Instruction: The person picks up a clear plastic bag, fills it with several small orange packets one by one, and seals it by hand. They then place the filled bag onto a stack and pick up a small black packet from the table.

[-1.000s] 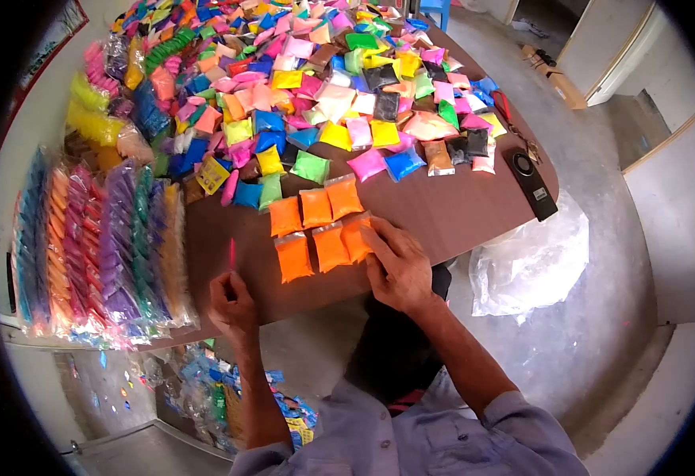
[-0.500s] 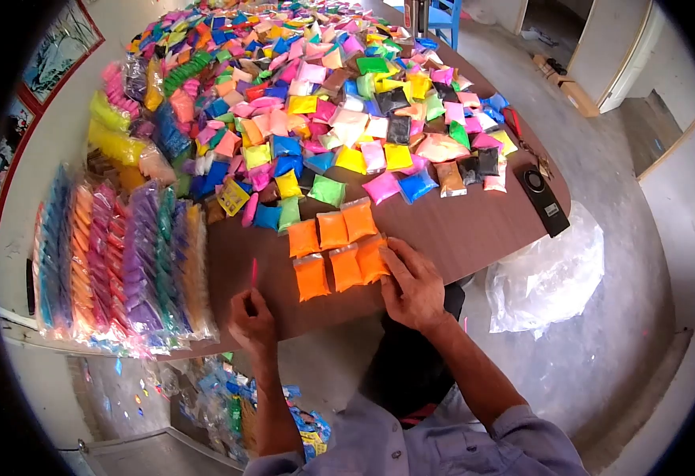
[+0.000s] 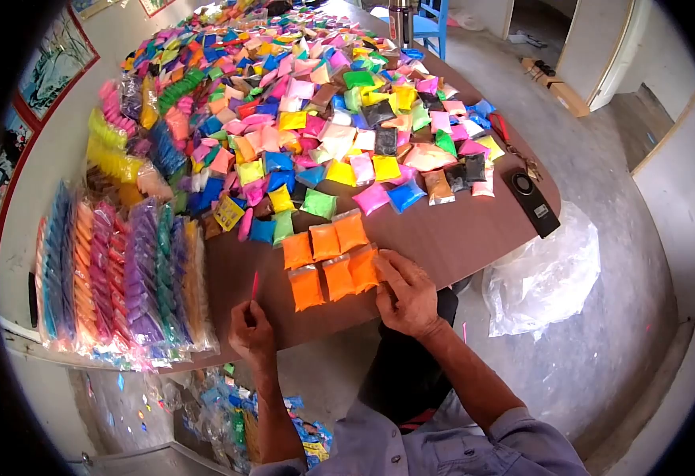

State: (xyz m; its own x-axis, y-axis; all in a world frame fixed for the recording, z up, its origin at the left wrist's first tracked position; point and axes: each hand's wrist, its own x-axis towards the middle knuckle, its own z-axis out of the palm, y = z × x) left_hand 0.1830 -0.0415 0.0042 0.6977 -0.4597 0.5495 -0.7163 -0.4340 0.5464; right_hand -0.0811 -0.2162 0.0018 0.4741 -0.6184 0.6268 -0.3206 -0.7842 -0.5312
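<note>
Now your right hand (image 3: 408, 295) lies flat, fingers spread, touching the edge of six orange powder packets (image 3: 327, 258) set in two rows on the brown tabletop (image 3: 458, 230). Your left hand (image 3: 250, 332) pinches a thin pink stick (image 3: 254, 285). Behind, a heap of glossy coloured packets (image 3: 315, 103); at left, long packed strips (image 3: 117, 270).

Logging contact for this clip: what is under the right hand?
The right hand rests on the edge of the orange packets, its fingers covering part of the nearest one, with the brown table below. How much of that packet lies beneath is hidden.
</note>
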